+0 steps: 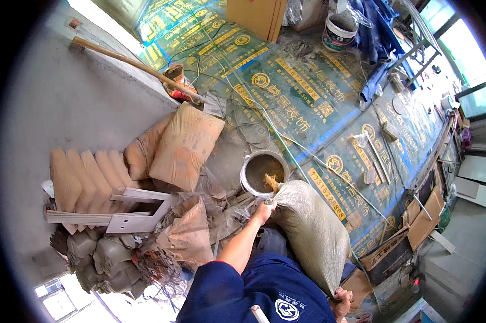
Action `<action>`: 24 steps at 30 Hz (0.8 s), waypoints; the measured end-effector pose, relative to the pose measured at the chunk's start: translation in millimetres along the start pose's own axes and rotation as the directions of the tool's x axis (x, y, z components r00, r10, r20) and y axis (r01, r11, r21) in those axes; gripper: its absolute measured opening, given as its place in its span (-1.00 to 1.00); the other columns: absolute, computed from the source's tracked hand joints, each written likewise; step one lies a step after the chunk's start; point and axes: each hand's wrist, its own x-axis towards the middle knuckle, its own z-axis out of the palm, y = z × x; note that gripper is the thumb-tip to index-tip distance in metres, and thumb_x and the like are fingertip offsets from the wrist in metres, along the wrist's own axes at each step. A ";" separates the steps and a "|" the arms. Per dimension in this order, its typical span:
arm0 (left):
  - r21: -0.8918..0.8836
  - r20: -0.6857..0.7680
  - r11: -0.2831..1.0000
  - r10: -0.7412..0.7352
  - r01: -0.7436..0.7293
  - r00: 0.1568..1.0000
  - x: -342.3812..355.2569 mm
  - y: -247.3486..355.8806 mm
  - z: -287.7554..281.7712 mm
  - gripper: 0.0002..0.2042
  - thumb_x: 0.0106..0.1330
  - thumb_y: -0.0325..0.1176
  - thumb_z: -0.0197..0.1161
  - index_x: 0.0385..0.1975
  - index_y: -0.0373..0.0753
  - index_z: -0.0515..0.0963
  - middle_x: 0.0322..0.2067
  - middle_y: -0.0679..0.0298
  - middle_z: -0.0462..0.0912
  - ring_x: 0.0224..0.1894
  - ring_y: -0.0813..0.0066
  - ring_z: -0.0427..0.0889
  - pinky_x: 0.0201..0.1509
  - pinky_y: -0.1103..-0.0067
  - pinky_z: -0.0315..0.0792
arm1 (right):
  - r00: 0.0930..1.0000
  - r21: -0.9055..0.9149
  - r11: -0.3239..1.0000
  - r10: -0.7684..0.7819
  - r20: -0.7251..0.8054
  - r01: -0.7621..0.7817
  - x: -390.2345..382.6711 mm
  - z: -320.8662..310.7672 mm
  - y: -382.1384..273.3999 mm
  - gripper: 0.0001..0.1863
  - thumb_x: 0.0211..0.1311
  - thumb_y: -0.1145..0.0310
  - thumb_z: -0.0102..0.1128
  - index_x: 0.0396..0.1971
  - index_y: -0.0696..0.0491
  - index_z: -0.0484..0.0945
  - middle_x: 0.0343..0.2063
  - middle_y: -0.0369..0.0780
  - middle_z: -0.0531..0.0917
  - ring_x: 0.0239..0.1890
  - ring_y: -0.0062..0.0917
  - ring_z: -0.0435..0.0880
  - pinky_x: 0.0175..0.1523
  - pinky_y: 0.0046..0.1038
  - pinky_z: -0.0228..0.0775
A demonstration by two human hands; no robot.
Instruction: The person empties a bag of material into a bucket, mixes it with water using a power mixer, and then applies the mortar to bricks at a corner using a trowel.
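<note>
A large pale woven sack (314,229) lies tilted across the front of my body, its mouth toward a round bucket (244,180). My left hand (264,210) is closed on the sack's mouth beside the bucket's near rim. At the sack's bottom corner, my right hand (342,302) grips the cloth. Yellow-brown sand (273,183) spills from the mouth into the bucket, over greyish contents. The bucket stands upright on the floor.
Paper bags (186,145) and stacked tan boards (81,180) lean along the left wall. A wooden pole (135,64) slants above them. Cables (270,121) cross the printed floor covering (307,102). Another bucket (340,32) stands at the back; planks and cardboard (426,218) lie right.
</note>
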 end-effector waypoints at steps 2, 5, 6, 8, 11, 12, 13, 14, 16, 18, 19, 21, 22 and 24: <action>-0.017 -0.012 0.998 -0.065 0.065 0.998 4.7 9.9 -2.7 -0.75 0.33 -0.28 0.14 -0.61 -0.16 0.44 -0.61 0.47 0.39 -0.48 0.63 0.32 -0.34 0.62 0.20 | 1.000 -0.053 0.999 -0.003 -0.012 0.002 0.0 7.1 -0.6 -0.70 -0.04 0.62 0.05 -0.71 -0.05 0.16 -0.76 -0.33 0.33 -0.48 -0.53 0.32 -0.12 -0.47 0.22; -0.007 -0.125 0.988 -0.152 0.153 0.980 3.4 24.1 7.5 -0.82 0.27 -0.34 0.20 -0.59 -0.16 0.50 -0.58 0.47 0.45 -0.45 0.64 0.37 -0.37 0.60 0.24 | 1.000 -0.077 0.997 -0.004 -0.019 0.002 0.2 21.3 -3.9 -0.71 -0.06 0.62 0.05 -0.71 -0.04 0.16 -0.75 -0.33 0.35 -0.47 -0.53 0.34 -0.10 -0.47 0.23; -0.033 -0.049 0.997 -0.069 0.067 0.996 6.0 31.7 7.5 -0.88 0.12 -0.35 0.29 -0.41 -0.22 0.55 -0.48 0.33 0.58 -0.36 0.50 0.51 -0.30 0.51 0.36 | 1.000 -0.071 0.997 -0.018 -0.011 0.017 -0.2 22.5 -3.7 -0.71 -0.07 0.62 0.05 -0.71 -0.03 0.16 -0.75 -0.33 0.35 -0.47 -0.52 0.34 -0.10 -0.47 0.23; 0.259 -0.126 0.966 0.051 -0.017 0.991 12.9 41.8 10.1 -0.73 0.01 -0.35 0.33 -0.28 -0.24 0.53 -0.37 0.19 0.62 -0.28 0.36 0.57 -0.18 0.47 0.41 | 1.000 -0.084 0.996 -0.010 0.021 0.012 4.5 22.4 -2.6 -0.71 -0.09 0.63 0.04 -0.72 -0.03 0.15 -0.75 -0.33 0.35 -0.48 -0.52 0.33 -0.10 -0.46 0.23; 0.478 -0.278 0.875 0.065 0.079 0.958 10.3 39.1 11.6 -0.49 -0.16 -0.37 0.36 -0.11 -0.37 0.49 -0.19 -0.07 0.63 -0.09 0.09 0.62 0.00 0.38 0.47 | 1.000 -0.071 0.997 0.014 -0.005 -0.014 9.3 27.5 -2.6 -0.70 -0.12 0.64 0.03 -0.74 -0.03 0.15 -0.75 -0.33 0.34 -0.49 -0.52 0.34 -0.10 -0.46 0.24; 0.531 -0.348 0.830 0.031 0.170 0.937 13.4 30.4 9.6 -0.52 -0.15 -0.35 0.36 -0.15 -0.40 0.52 -0.20 -0.10 0.64 -0.09 0.08 0.63 -0.02 0.36 0.48 | 0.999 -0.065 0.998 0.025 -0.023 -0.027 10.8 29.2 -3.2 -0.70 -0.13 0.65 0.04 -0.75 -0.03 0.15 -0.75 -0.33 0.34 -0.49 -0.52 0.34 -0.10 -0.46 0.25; 0.573 -0.419 0.777 0.002 0.262 0.908 17.8 22.8 6.3 -0.53 -0.15 -0.32 0.36 -0.18 -0.43 0.55 -0.20 -0.14 0.64 -0.09 0.07 0.64 -0.03 0.34 0.49 | 0.999 -0.059 0.997 0.040 -0.004 -0.041 14.0 30.3 -4.0 -0.70 -0.13 0.64 0.04 -0.75 -0.03 0.15 -0.75 -0.33 0.34 -0.48 -0.52 0.35 -0.09 -0.47 0.25; 0.565 -0.377 0.770 -0.077 0.296 0.923 18.2 32.3 9.8 -0.56 -0.12 -0.30 0.35 -0.21 -0.41 0.57 -0.21 -0.14 0.64 -0.09 0.06 0.64 -0.04 0.33 0.49 | 0.999 -0.053 0.998 0.043 -0.002 -0.043 15.9 28.8 -3.7 -0.70 -0.13 0.64 0.04 -0.75 -0.03 0.14 -0.75 -0.33 0.35 -0.47 -0.52 0.36 -0.09 -0.47 0.25; 0.559 -0.291 0.745 -0.234 0.363 0.928 6.8 70.2 17.3 -0.60 -0.07 -0.25 0.33 -0.25 -0.39 0.61 -0.22 -0.13 0.65 -0.10 0.05 0.65 -0.04 0.32 0.50 | 0.999 -0.055 0.998 0.040 -0.024 -0.041 12.8 28.6 -4.6 -0.69 -0.13 0.64 0.05 -0.75 -0.03 0.14 -0.75 -0.33 0.35 -0.46 -0.52 0.36 -0.09 -0.47 0.25; 0.546 -0.330 0.752 -0.212 0.369 0.920 1.6 79.2 23.8 -0.63 -0.01 -0.22 0.27 -0.26 -0.35 0.62 -0.22 -0.11 0.65 -0.09 0.04 0.64 -0.04 0.31 0.48 | 0.998 -0.074 0.997 0.030 -0.048 -0.033 16.9 36.2 -4.6 -0.70 -0.12 0.63 0.05 -0.74 -0.03 0.14 -0.75 -0.33 0.34 -0.46 -0.52 0.36 -0.10 -0.47 0.24; 0.540 -0.348 0.755 -0.202 0.372 0.916 -1.2 84.8 27.5 -0.65 0.02 -0.20 0.24 -0.26 -0.33 0.63 -0.22 -0.10 0.65 -0.08 0.03 0.63 -0.04 0.30 0.48 | 0.998 -0.075 0.997 0.022 -0.063 -0.027 19.6 37.7 -4.0 -0.70 -0.12 0.64 0.05 -0.74 -0.03 0.15 -0.75 -0.33 0.34 -0.47 -0.51 0.35 -0.11 -0.46 0.24; 0.602 -0.304 0.737 -0.142 0.306 0.942 -4.6 87.0 29.8 -0.66 0.12 -0.17 0.15 -0.23 -0.27 0.63 -0.18 -0.06 0.65 -0.07 0.03 0.62 -0.06 0.25 0.45 | 0.995 -0.083 0.996 0.015 -0.097 -0.023 21.4 36.7 -4.3 -0.70 -0.12 0.64 0.05 -0.74 -0.02 0.15 -0.75 -0.33 0.34 -0.48 -0.51 0.33 -0.11 -0.45 0.24; 0.604 -0.317 0.743 -0.109 0.289 0.942 7.4 56.7 24.8 -0.65 0.13 -0.16 0.14 -0.23 -0.28 0.63 -0.18 -0.06 0.65 -0.07 0.04 0.62 -0.06 0.25 0.45 | 0.998 -0.073 0.997 0.023 -0.061 -0.028 22.6 35.4 -5.8 -0.71 -0.11 0.64 0.05 -0.74 -0.02 0.16 -0.75 -0.33 0.34 -0.48 -0.52 0.33 -0.11 -0.45 0.24; 0.664 -0.312 0.725 0.049 0.181 0.949 7.1 43.5 33.9 -0.68 0.16 -0.17 0.13 -0.29 -0.28 0.63 -0.27 -0.07 0.66 -0.17 0.04 0.65 -0.15 0.25 0.45 | 1.000 -0.037 0.999 0.006 -0.015 -0.006 27.4 29.9 -7.4 -0.72 -0.10 0.64 0.04 -0.73 -0.01 0.18 -0.74 -0.33 0.33 -0.48 -0.52 0.33 -0.11 -0.45 0.24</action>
